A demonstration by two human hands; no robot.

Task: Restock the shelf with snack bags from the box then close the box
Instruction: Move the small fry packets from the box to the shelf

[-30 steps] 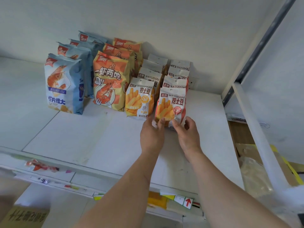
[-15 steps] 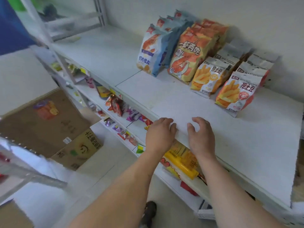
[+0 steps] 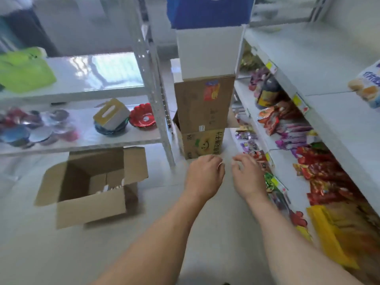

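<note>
The open box [image 3: 90,186] sits on the pale floor [image 3: 144,233], its four flaps spread outward and a few small packs just visible deep inside, too blurred to identify. Right of the box, both bare forearms reach forward over the floor: the left hand [image 3: 204,175] hangs with fingers loosely curled and grasps nothing, its grip released, and the right hand [image 3: 247,177] beside it does the same, fingers relaxed and slightly spread, not touching the other hand. Further right of the box runs the white shelf unit [image 3: 320,112]; on its top board only the edge of one blue-and-white snack bag [image 3: 368,83] shows at the frame's border, while the lower tiers hold rows of red, purple and yellow packets [image 3: 320,167]. Beyond the box and the hands, a stack of cartons [image 3: 203,112] stands against an upright post: a printed brown one on the floor, a plain brown one on it, a white one above, and something blue on top. Behind the box, a metal rack [image 3: 86,128] carries a red bowl [image 3: 144,118], a small yellow-and-grey carton resting on stacked dishes, shiny round lids at the left, and a lime-green bag [image 3: 22,73] on the tier above.
</note>
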